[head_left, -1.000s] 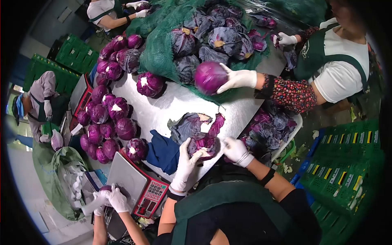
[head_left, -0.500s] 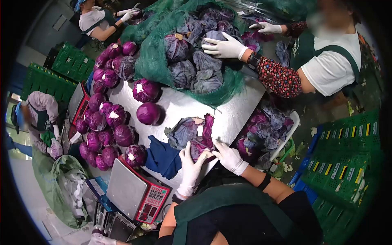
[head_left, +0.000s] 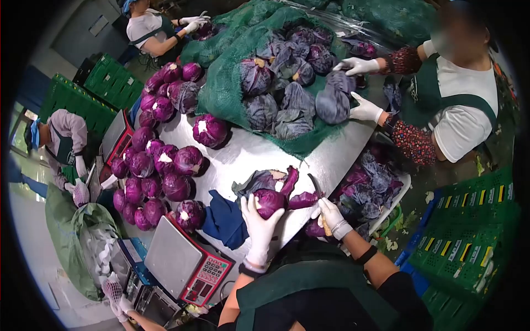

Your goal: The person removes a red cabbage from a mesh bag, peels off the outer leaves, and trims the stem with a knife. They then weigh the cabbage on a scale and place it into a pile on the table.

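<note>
My left hand, in a white glove, is wrapped round a shiny red cabbage at the table's near edge. In my gloved right hand is a knife with a curved dark blade and a light brown handle, its blade pointing away from me. A peeled purple leaf lies between the cabbage and the blade. Just beyond the cabbage are loose dull outer leaves and another purple leaf piece. A blue cloth lies left of my left hand.
Trimmed cabbages crowd the table's left side. A green net sack spills untrimmed ones. Across the table, a co-worker's hands hold a cabbage. A red scale stands at left, a leaf-filled bin and green crates at right.
My hands have parted: the right moved right and shows the knife, the left now cups the cabbage. The purple leaf lies beside it. The co-worker has drawn a cabbage from the sack's pile.
</note>
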Tool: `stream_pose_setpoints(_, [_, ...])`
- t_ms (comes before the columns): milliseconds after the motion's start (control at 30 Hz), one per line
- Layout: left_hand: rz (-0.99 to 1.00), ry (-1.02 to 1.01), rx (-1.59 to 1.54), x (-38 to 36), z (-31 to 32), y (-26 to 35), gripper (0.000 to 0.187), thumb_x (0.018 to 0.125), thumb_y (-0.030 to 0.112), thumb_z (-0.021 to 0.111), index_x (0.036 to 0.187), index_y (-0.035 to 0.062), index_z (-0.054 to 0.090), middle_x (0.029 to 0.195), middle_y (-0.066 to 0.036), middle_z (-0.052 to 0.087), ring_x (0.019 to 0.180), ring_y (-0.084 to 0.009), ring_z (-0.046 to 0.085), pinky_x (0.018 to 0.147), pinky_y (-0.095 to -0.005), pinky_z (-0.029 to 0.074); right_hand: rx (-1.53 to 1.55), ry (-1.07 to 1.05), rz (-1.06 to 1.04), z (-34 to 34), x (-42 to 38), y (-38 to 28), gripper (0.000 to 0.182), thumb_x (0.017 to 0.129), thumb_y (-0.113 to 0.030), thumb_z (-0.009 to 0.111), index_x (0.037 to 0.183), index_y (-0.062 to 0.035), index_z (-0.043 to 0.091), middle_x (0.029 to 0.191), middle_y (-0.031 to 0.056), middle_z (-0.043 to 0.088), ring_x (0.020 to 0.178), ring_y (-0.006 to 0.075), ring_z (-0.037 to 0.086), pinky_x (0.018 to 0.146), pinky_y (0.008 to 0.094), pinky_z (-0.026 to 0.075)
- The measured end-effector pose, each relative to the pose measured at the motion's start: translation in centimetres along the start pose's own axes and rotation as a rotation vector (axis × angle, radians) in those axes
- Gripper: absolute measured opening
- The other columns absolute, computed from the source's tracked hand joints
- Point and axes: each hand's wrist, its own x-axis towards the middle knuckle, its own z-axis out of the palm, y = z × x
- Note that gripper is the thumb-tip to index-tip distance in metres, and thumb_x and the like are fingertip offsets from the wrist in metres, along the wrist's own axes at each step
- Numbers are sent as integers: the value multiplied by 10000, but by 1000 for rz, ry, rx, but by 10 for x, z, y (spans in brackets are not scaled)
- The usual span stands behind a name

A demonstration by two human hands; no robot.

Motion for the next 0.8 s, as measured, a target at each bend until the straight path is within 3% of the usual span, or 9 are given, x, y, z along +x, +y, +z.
stream_pose_setpoints(200, [-549, -238, -1229, 27, -13, -70, 586, 840, 304, 645, 1289, 7, 412, 1201, -152, 517, 1102, -275, 521, 984, -365, 405, 14, 38, -81, -31, 11, -23, 253, 980, -297, 409, 955, -59, 493, 638, 91, 590, 417, 131, 504, 374, 248, 407])
stream_pose_setpoints(233, [-623, -330, -1390, 19, 0, -108, 648, 878, 500, 522, 1329, 57, 382, 1297, -176, 464, 1175, -313, 480, 1003, -479, 394, -38, 78, -110, -48, 18, -24, 244, 974, -288, 423, 992, -58, 500, 624, 72, 577, 413, 128, 497, 374, 243, 398])
stream_pose_setpoints(333, [-862, -374, -1963, 3, -41, -23, 642, 887, 553, 435, 1346, 108, 386, 1327, -167, 450, 1201, -319, 464, 983, -512, 405, -632, 327, -276, -73, 17, -33, 368, 936, -256, 493, 1249, -65, 469, 592, 16, 530, 442, 110, 489, 405, 235, 389])
stream_pose_setpoints(400, [-540, -388, -1608, -11, -37, -22, 660, 862, 584, 389, 1322, 110, 408, 1309, -150, 468, 1158, -339, 492, 943, -502, 436, -774, 296, -566, -61, 8, -39, 659, 858, -186, 605, 1420, -80, 279, 650, 55, 571, 511, 155, 544, 471, 286, 443])
stream_pose_setpoints(467, [-265, -410, -1003, -31, -17, -50, 702, 866, 640, 338, 1357, 140, 378, 1363, -130, 420, 1245, -330, 419, 1018, -513, 366, -487, 92, -518, -17, -4, -56, 608, 829, -125, 641, 1369, -61, 368, 692, 24, 570, 518, 113, 515, 462, 260, 430])
stream_pose_setpoints(500, [-263, -385, -1003, -28, -22, -41, 702, 866, 640, 338, 1357, 140, 378, 1363, -130, 420, 1245, -330, 419, 1018, -513, 366, -417, -71, -264, 0, -6, -64, 510, 821, -80, 646, 1291, -55, 449, 754, 9, 585, 554, 67, 501, 482, 218, 439])
stream_pose_setpoints(567, [-827, -236, -2030, -10, -47, -19, 671, 873, 614, 355, 1363, 157, 372, 1375, -118, 409, 1255, -321, 407, 1029, -491, 359, -533, -193, -441, 24, 9, -49, 405, 815, -87, 651, 1186, -9, 511, 801, 33, 601, 585, 91, 513, 511, 240, 442])
stream_pose_setpoints(667, [-805, -22, -1774, 21, -118, -27, 716, 800, 694, 390, 1312, 195, 434, 1300, -85, 494, 1147, -328, 506, 823, -560, 466, -696, -294, -415, 44, 16, -40, 402, 802, -97, 648, 1172, 13, 537, 865, 89, 620, 725, 142, 569, 630, 285, 468])
stream_pose_setpoints(800, [-452, 408, -1671, 66, -212, -95, 709, 821, 676, 393, 1318, 171, 420, 1287, -106, 484, 1197, -314, 463, 941, -532, 409, -667, -214, -341, 23, 10, -15, 309, 829, -58, 582, 1129, 10, 564, 656, -3, 527, 438, 48, 446, 396, 222, 380])
